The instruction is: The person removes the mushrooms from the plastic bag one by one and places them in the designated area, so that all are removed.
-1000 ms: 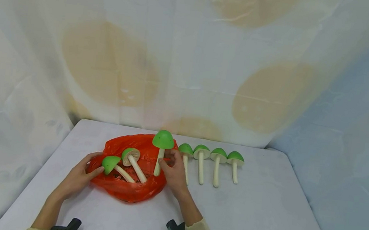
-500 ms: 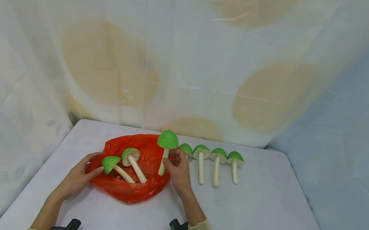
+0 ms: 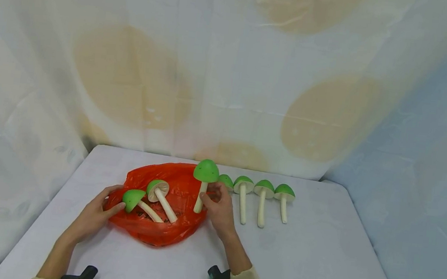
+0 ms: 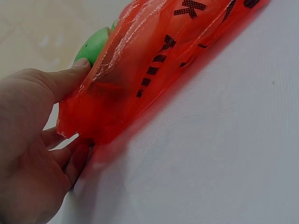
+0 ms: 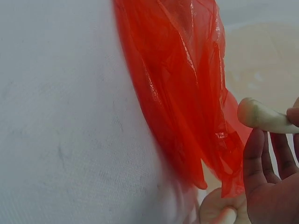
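Observation:
A red plastic bag (image 3: 148,231) lies spread with its mouth up on the left half of the table. Two green-capped toy mushrooms rest in it, one tilted (image 3: 165,205) and one by the bag's left rim (image 3: 133,200). My left hand (image 3: 97,210) holds that rim, its thumb right at the green cap (image 4: 93,45) in the left wrist view. Over the bag's right side, my right hand (image 3: 220,209) pinches a third mushroom (image 3: 206,172) by its white stem (image 5: 267,118), cap up.
Several more mushrooms (image 3: 262,202) lie in a row right of the bag, caps toward the back. My right hand hides most of the leftmost one (image 3: 226,181). The white table (image 3: 318,249) meets a patterned cloth backdrop (image 3: 236,91) behind and at the sides.
My right hand has shifted a little to the right with the held mushroom, now covering the stem of the row's leftmost mushroom. The left hand and bag's left side have stayed put.

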Action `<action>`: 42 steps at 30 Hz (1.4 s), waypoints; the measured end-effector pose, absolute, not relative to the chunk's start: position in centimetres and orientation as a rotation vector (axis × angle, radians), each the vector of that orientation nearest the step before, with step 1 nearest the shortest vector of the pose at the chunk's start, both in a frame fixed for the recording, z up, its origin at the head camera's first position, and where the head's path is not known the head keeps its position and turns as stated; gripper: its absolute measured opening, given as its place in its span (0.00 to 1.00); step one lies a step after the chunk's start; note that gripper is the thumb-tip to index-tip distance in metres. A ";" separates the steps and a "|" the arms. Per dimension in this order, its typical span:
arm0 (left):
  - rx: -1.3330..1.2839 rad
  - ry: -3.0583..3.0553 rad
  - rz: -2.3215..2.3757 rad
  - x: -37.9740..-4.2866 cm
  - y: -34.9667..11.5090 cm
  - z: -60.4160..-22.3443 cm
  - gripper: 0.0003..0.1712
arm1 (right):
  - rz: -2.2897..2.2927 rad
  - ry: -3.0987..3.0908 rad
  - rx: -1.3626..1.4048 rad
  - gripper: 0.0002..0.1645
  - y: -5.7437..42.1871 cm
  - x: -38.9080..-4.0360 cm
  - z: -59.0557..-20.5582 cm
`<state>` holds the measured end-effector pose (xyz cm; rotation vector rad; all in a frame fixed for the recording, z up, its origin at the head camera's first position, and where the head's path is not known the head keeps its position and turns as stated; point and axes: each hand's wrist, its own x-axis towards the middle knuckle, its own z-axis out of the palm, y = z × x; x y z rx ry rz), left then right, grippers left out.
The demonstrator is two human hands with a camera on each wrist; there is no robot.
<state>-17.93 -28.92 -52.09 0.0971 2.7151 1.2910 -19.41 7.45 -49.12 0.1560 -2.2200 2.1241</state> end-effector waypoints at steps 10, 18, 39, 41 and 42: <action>0.101 2.701 1.298 -18.0 -29.0 -52.1 0.45 | 2.125 -2.215 0.114 0.21 7.8 -19.5 -49.2; 0.105 2.704 1.296 -18.1 -29.0 -51.8 0.45 | 2.159 -2.179 0.111 0.22 8.2 -19.6 -49.1; 0.099 2.687 1.297 -18.1 -28.8 -51.6 0.45 | 2.060 -2.223 0.049 0.20 10.1 -19.3 -48.8; 0.092 2.686 1.297 -18.0 -28.8 -51.6 0.45 | 2.055 -2.209 0.044 0.20 10.5 -19.6 -49.6; 0.091 2.685 1.297 -18.0 -28.8 -51.5 0.45 | 2.048 -2.205 0.042 0.20 10.7 -19.7 -49.8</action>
